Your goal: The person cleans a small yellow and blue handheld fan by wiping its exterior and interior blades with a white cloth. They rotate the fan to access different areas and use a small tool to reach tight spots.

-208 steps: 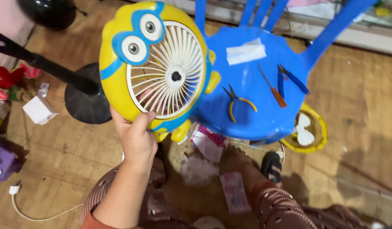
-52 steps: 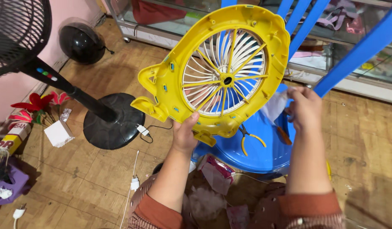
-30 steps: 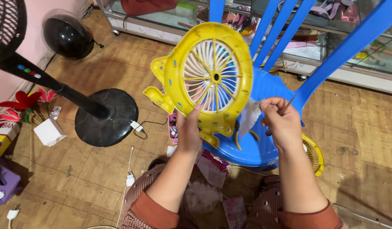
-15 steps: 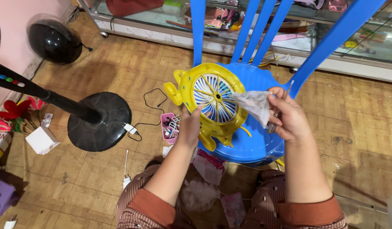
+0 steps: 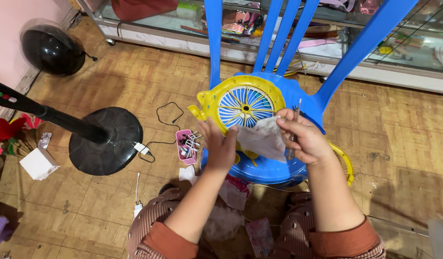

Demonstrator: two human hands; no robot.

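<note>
Yellow plastic frames the small fan housing (image 5: 243, 103) that lies flat on the seat of the blue plastic chair (image 5: 279, 165), its blue blades showing through the round grille. We see our left hand (image 5: 220, 146) resting on the near edge of that housing, fingers loosely curled over the rim and not closed around anything we can make out. Our right hand (image 5: 305, 139) hovers just right of the fan, pinching a crumpled whitish cloth (image 5: 262, 139) between thumb and forefingers; the cloth hangs over the near right part of the grille. The same hand also grips a thin metal tool (image 5: 294, 127), its shaft standing nearly upright out of the fist; what kind of tool it is we cannot tell.

Left of the chair, on the wooden floor (image 5: 403, 158), a small pink basket (image 5: 187, 146) holds tiny parts, and a black cable (image 5: 166, 115) loops beside it. Farther left stands the round black base (image 5: 106, 141) of a pedestal fan, with a white box (image 5: 38, 164) near it. At the far side runs a glass display case (image 5: 327, 33). Our knees in striped trousers sit at the near edge.
</note>
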